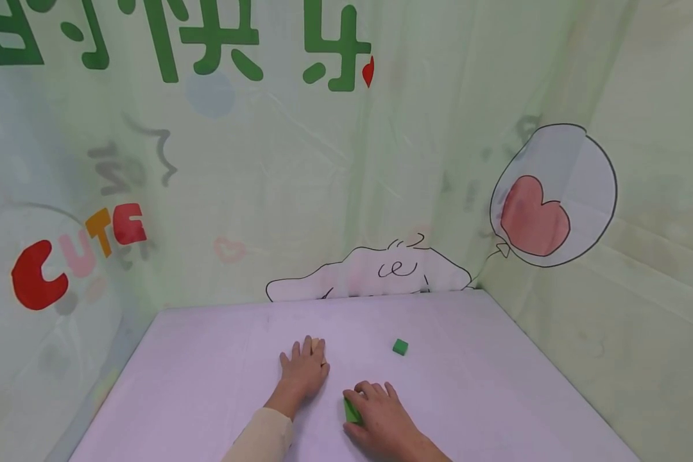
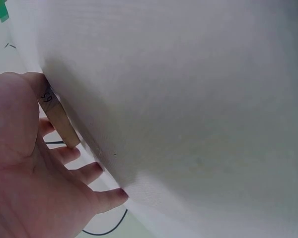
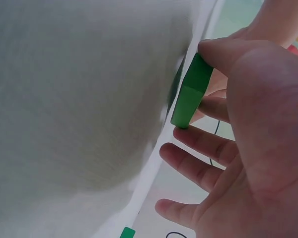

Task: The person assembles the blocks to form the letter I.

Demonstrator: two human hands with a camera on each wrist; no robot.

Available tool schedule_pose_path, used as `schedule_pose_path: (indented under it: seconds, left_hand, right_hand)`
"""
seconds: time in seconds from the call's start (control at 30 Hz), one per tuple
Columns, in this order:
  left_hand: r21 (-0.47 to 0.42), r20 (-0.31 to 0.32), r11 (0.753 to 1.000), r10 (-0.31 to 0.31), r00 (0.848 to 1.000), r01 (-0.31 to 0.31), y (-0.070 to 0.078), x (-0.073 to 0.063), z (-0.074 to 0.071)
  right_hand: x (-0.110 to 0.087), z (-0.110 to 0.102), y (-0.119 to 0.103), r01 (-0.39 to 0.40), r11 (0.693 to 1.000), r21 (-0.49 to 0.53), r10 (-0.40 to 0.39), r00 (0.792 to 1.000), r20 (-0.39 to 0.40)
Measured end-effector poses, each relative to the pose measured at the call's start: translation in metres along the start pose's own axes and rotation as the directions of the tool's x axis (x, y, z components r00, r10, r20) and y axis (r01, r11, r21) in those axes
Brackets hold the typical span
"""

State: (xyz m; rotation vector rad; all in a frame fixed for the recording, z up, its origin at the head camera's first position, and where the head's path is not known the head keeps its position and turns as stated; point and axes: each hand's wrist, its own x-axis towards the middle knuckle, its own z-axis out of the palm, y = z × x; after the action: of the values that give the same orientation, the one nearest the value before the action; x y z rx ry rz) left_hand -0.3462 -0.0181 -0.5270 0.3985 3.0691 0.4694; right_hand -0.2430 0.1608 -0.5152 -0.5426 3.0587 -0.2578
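My left hand (image 1: 305,370) is low over the table, palm down, with a flat natural-wood block (image 2: 62,121) between its thumb and fingers. Dark handwritten marks show on that block's edge in the left wrist view; in the head view the hand covers most of it. Nearer the front and to the right, my right hand (image 1: 383,414) pinches a green block (image 3: 192,91) between thumb and fingertips. The green block has angled sides and stands close to the tabletop. Its outer fingers are spread apart.
A small green cube (image 1: 400,346) lies on the pale lilac table (image 1: 496,385), beyond my right hand. Printed fabric walls (image 1: 300,167) rise along the table's back and sides, with a drawn balloon (image 1: 583,167) on the right.
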Motion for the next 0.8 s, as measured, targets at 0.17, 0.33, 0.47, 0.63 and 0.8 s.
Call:
schedule_pose_path:
  seconds: [0.17, 0.33, 0.47, 0.63, 0.8]
  left_hand:
    - [-0.003, 0.003, 1.0, 0.001, 1.0, -0.001, 0.0002, 0.0, -0.0006]
    - [-0.007, 0.006, 1.0, 0.001, 1.0, -0.001, -0.0008, 0.0009, 0.0012]
    - [-0.005, 0.008, 1.0, -0.001, 1.0, 0.001, -0.0007, 0.0019, 0.0007]
    - [-0.006, -0.009, 1.0, 0.002, 1.0, -0.002, -0.0014, 0.0018, 0.0029]
    - [-0.009, -0.007, 1.0, 0.005, 1.0, -0.005, -0.0013, 0.0006, 0.0031]
  right_hand:
    - [-0.0001, 0.0004, -0.0005, 0.011, 1.0, -0.012, -0.01, 1.0, 0.016]
    - [0.0007, 0.0008, -0.0016, 0.006, 0.999, -0.033, -0.005, 0.999, 0.041]
    - [0.0018, 0.0002, -0.0021, -0.006, 1.0, -0.021, 0.007, 0.998, 0.062]
    - [0.0024, 0.0014, -0.002, -0.01, 1.0, -0.017, 0.011, 0.998, 0.069]
    - [0.0007, 0.0012, -0.002, -0.003, 1.0, -0.015, 0.004, 0.998, 0.063]
